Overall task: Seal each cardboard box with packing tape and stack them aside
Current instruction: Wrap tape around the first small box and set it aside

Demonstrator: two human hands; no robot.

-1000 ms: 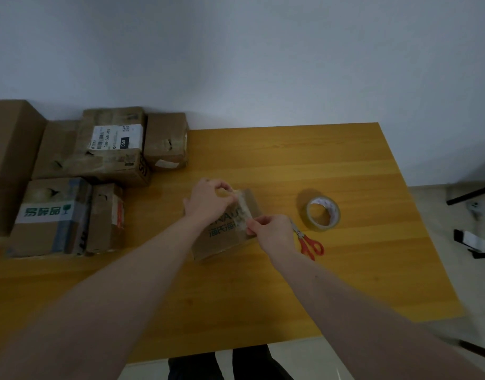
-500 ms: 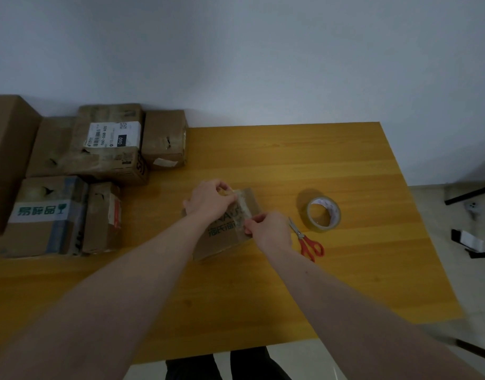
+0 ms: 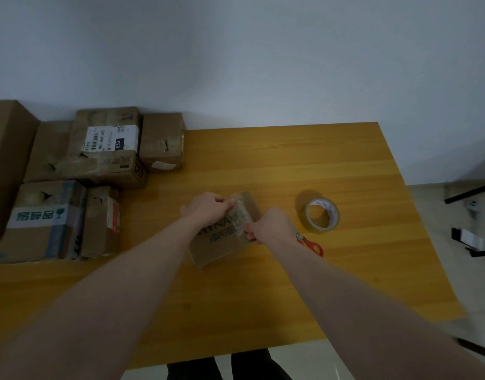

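Note:
A small flat cardboard box point(image 3: 222, 245) with green print lies in the middle of the wooden table point(image 3: 290, 165). A strip of clear tape point(image 3: 239, 215) stretches across its top. My left hand point(image 3: 205, 211) pinches the strip's far end at the box's upper edge. My right hand point(image 3: 271, 226) pinches the near end at the box's right side. The tape roll point(image 3: 321, 215) lies flat to the right of the box. Red-handled scissors point(image 3: 311, 244) lie beside my right wrist, partly hidden by it.
Several cardboard boxes stand grouped on the table's left side, among them one with a white shipping label point(image 3: 107, 149) and one with green characters point(image 3: 41, 223). Black metal legs point(image 3: 471, 193) stand on the floor to the right.
Both hands have stayed on the tape over the box; the right hand has shifted slightly along the strip. The view has shifted a little.

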